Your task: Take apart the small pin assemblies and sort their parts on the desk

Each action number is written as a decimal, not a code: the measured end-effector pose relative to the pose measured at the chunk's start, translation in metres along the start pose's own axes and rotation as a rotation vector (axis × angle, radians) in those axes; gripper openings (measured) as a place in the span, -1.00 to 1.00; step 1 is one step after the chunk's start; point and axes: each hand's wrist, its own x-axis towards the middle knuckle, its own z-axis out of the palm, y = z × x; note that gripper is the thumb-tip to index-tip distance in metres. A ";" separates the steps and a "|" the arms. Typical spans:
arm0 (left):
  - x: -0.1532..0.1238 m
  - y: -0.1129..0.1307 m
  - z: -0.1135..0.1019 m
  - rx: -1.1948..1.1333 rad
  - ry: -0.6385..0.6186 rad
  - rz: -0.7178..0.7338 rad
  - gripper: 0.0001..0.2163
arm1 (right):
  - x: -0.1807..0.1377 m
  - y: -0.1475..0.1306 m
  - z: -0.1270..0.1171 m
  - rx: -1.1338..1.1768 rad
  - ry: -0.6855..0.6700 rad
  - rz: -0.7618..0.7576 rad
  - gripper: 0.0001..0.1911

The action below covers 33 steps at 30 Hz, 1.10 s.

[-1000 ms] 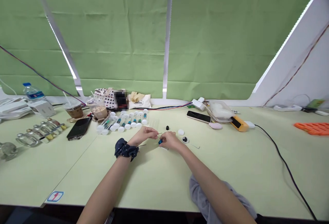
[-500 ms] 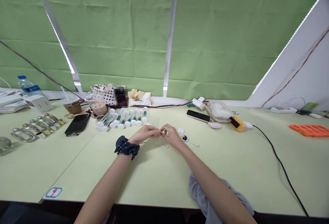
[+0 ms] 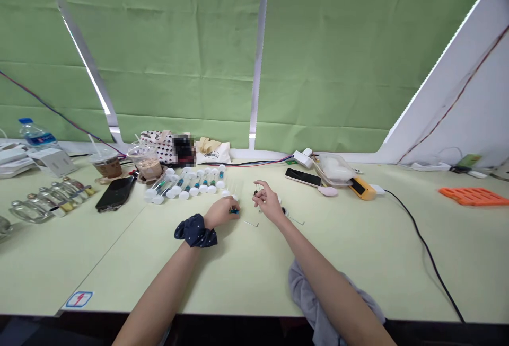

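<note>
My left hand (image 3: pixel 220 211) is closed low over the table, its fingertips around a small blue piece (image 3: pixel 234 211) whose kind I cannot make out. White round caps (image 3: pixel 225 193) lie just beyond those fingers. Raised a little to the right, my right hand (image 3: pixel 269 202) pinches a thin rod with a dark part (image 3: pixel 255 192). A thin L-shaped rod (image 3: pixel 251 223) lies between the hands. Another thin bent rod (image 3: pixel 297 221) and a small dark round thing (image 3: pixel 283 211), partly hidden, are beside my right wrist. Clear tubes (image 3: pixel 202 183) with white caps and blue-green contents lie in a row behind my left hand.
At the left are glass bottles (image 3: pixel 55 197), a black phone (image 3: pixel 116 193) and drink cups (image 3: pixel 106 165). Back right hold a pale phone (image 3: pixel 303 177), a plastic box (image 3: pixel 334 168), a yellow device (image 3: pixel 362 188), a black cable (image 3: pixel 421 245) and an orange tray (image 3: pixel 473 196).
My hands, together before, have moved apart. The left came down toward the table with the blue piece; the right lifted slightly, and the thin rod with the dark part now shows in it.
</note>
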 end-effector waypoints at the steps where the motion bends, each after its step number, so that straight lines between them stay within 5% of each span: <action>1: -0.001 0.000 0.000 0.005 -0.002 0.004 -0.83 | 0.000 0.001 0.001 0.028 -0.002 0.002 -0.54; 7: 0.000 0.009 0.001 -0.135 0.080 -0.017 -0.85 | 0.002 0.004 0.005 0.169 -0.044 0.072 -0.78; 19: 0.003 0.022 0.017 -0.416 0.072 -0.156 -0.77 | -0.002 -0.016 0.012 0.257 -0.172 0.047 -0.70; 33: 0.001 0.034 0.011 -0.460 0.008 -0.115 -0.63 | -0.002 -0.019 0.013 0.288 -0.080 0.056 -0.69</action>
